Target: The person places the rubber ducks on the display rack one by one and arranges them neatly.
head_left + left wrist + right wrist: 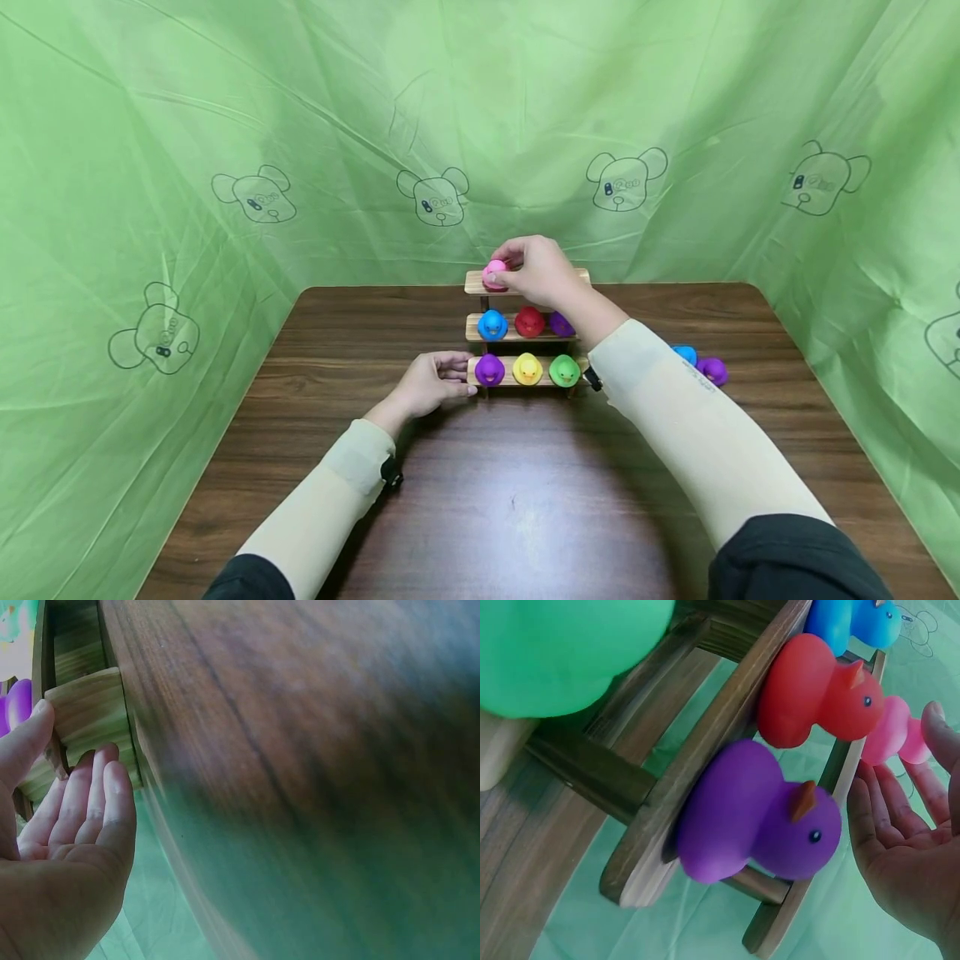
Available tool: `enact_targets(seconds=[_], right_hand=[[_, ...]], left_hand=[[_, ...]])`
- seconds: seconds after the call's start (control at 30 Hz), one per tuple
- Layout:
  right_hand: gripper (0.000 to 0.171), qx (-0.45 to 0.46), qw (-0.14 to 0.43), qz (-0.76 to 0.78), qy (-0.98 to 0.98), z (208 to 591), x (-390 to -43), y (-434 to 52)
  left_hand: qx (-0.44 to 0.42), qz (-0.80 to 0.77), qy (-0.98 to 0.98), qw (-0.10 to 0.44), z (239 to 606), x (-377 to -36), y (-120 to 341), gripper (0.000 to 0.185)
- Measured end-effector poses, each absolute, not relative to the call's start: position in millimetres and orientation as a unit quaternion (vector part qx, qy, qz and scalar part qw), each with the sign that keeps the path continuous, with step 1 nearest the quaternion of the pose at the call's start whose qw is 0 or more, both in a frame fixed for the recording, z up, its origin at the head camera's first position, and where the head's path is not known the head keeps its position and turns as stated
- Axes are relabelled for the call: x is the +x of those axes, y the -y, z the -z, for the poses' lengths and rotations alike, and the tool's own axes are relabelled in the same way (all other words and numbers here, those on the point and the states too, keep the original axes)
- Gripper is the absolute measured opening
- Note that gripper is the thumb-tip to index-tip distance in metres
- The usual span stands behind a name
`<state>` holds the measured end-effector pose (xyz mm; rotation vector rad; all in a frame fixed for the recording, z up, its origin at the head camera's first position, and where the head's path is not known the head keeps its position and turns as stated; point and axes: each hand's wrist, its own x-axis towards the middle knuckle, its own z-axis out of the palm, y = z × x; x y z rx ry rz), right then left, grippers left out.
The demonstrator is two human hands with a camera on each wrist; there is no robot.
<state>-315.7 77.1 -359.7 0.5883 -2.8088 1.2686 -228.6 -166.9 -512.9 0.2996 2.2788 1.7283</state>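
A three-tier wooden display stand (510, 331) carries rubber ducks. My right hand (542, 271) pinches a pink rubber duck (496, 272) at the left part of the top tier; in the right wrist view the thumb and fingers are around that duck (891, 731). My left hand (431, 383) holds the left end of the bottom tier, thumb at the front edge and fingers behind. In the left wrist view the fingertips lie right at the shelf end (90, 709). Purple (490, 370), yellow (528, 369) and green (564, 371) ducks sit on the bottom tier.
On the middle tier are blue (492, 325), red (529, 322) and purple (560, 324) ducks. A blue duck (685, 354) and a purple duck (712, 371) lie on the brown table (480, 500), right of the stand. Green cloth (337, 108) hangs around the table.
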Motion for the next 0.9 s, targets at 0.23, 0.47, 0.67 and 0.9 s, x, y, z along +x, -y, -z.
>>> enact_targets(seconds=[0.23, 0.47, 0.67, 0.9], right_hand=[[0.023, 0.193, -0.004, -0.399, 0.897, 359.9, -316.0, -70.3], [0.026, 0.191, -0.008, -0.395, 0.899, 364.7, -317.2, -71.5], [0.037, 0.203, -0.022, -0.400, 0.894, 364.9, -316.9, -78.3], [0.043, 0.206, 0.000, -0.409, 0.889, 365.1, -309.2, -108.7]], left_hand=[[0.106, -0.601, -0.780, 0.136, 512.7, -228.4, 166.9, 0.057], [0.099, -0.598, -0.783, 0.140, 510.0, -228.6, 166.0, 0.056], [0.100, -0.593, -0.787, 0.138, 510.1, -228.1, 166.3, 0.056], [0.100, -0.597, -0.785, 0.135, 512.7, -228.3, 166.2, 0.057]])
